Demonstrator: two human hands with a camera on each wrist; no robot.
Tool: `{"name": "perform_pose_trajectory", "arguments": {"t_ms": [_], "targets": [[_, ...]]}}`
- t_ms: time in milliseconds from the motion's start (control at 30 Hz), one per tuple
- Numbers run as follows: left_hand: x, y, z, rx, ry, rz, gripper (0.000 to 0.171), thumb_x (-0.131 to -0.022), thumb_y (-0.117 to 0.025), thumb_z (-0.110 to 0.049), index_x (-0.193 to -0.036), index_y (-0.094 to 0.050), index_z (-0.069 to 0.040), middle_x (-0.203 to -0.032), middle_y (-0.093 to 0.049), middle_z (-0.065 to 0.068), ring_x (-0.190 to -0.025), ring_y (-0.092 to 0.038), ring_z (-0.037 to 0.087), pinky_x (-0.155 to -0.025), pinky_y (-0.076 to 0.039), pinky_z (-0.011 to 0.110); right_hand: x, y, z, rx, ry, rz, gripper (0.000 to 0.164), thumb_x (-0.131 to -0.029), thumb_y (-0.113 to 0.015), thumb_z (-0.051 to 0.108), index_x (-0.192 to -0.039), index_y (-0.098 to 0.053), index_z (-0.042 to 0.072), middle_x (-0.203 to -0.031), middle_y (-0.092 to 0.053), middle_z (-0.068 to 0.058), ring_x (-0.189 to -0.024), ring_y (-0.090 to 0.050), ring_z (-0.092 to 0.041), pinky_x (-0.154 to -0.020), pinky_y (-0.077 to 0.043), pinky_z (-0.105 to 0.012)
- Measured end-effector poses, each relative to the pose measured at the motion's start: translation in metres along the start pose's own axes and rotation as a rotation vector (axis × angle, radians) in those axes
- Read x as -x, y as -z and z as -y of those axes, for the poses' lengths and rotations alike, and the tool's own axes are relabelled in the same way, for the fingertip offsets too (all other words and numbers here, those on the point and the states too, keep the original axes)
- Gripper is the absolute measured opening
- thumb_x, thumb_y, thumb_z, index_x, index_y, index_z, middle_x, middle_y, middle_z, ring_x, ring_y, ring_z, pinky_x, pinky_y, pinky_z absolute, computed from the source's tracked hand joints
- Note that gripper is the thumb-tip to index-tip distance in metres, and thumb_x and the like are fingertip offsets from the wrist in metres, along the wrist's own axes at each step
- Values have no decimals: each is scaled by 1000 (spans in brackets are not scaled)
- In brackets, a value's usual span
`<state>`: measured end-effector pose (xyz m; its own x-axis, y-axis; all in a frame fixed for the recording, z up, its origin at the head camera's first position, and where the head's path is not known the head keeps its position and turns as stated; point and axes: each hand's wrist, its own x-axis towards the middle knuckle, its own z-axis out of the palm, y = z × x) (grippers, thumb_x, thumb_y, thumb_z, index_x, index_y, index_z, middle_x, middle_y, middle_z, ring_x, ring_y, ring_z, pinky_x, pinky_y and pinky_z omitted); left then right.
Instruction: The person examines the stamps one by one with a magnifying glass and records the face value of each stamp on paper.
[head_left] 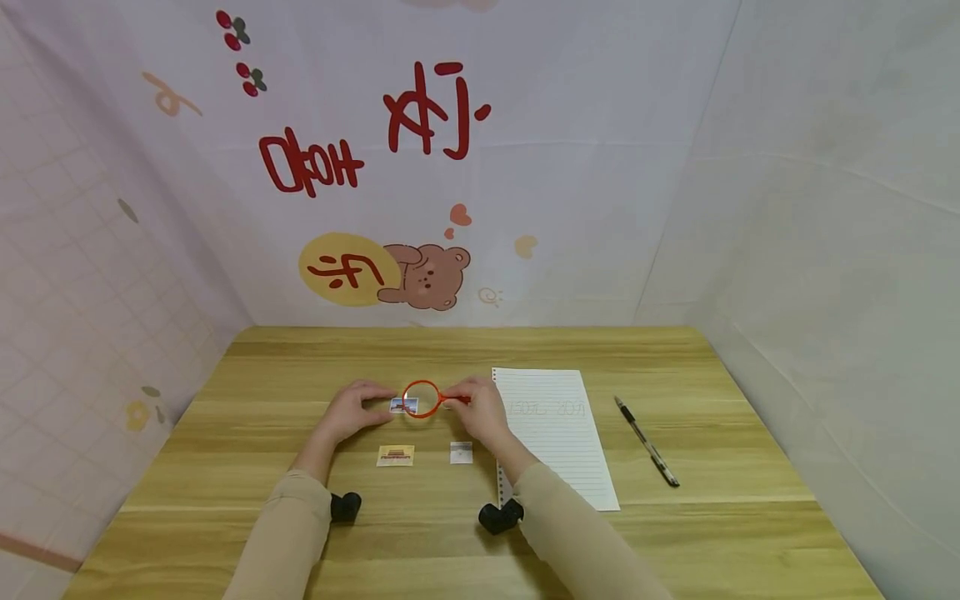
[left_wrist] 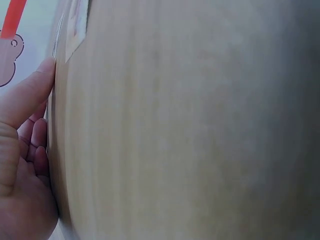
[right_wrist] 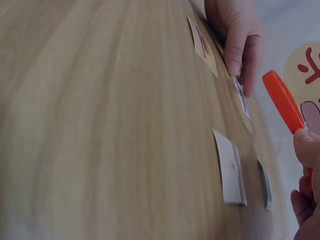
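Observation:
My right hand (head_left: pixel 480 408) pinches the handle of a red-rimmed magnifying glass (right_wrist: pixel 284 101). Its round lens is raised off the table, in line with the right part of a small blue picture stamp (head_left: pixel 396 406) in the head view. At that stamp's left edge, my left hand (head_left: pixel 354 410) rests with thumb and index finger spread, fingertips at the edge. Nearer to me lie a yellow stamp (head_left: pixel 395 456) with a red building and a pale grey stamp (head_left: pixel 461 452). Another small stamp (right_wrist: pixel 266 186) lies mostly hidden under my right hand in the head view.
A lined sheet of paper (head_left: pixel 558 467) with faint writing lies right of my right hand, partly under that forearm. Farther right is a black pen (head_left: pixel 647 444). A printed cloth (head_left: pixel 570 167) hangs behind the wooden table (head_left: pixel 247 417).

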<state>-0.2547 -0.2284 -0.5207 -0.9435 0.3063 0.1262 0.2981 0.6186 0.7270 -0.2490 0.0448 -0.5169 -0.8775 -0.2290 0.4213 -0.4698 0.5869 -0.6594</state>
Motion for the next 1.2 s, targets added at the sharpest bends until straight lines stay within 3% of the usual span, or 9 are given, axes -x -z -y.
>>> {"name": "perform_pose_trajectory", "arguments": {"t_ms": [200, 500, 933, 1200], "targets": [[0, 1, 0, -7, 6, -8, 40, -82, -83, -19, -117, -73, -3, -124, -60, 19, -119, -52, 40, -102, -39, 57, -1, -15, 8, -12, -47, -16, 9, -81, -82, 16, -91, -82, 17, -91, -70, 4, -94, -57, -20, -81, -46, -32], [0, 1, 0, 17, -5, -16, 41, -80, -84, -15, -115, -72, 3, -122, -61, 19, -118, -52, 41, -103, -38, 58, -2, -25, 16, 43, -115, 2, 9, -83, -81, 24, -91, -82, 23, -93, -69, 9, -96, -55, -15, -83, -45, -29], [0, 1, -4, 27, -8, -24, 39, -78, -84, -9, -113, -71, 5, -121, -61, 21, -117, -51, 43, -103, -37, 60, -3, -29, 25, 80, -88, 6, 8, -83, -81, 22, -91, -82, 20, -92, -70, 6, -95, -58, -17, -86, -46, -32], [0, 2, -4, 33, 2, -16, 40, -78, -84, -9, -113, -72, 4, -122, -60, 23, -119, -50, 45, -104, -35, 61, -3, -29, 27, 101, -124, 26, 9, -84, -80, 25, -92, -82, 24, -95, -69, 8, -97, -57, -15, -84, -47, -29]]}}
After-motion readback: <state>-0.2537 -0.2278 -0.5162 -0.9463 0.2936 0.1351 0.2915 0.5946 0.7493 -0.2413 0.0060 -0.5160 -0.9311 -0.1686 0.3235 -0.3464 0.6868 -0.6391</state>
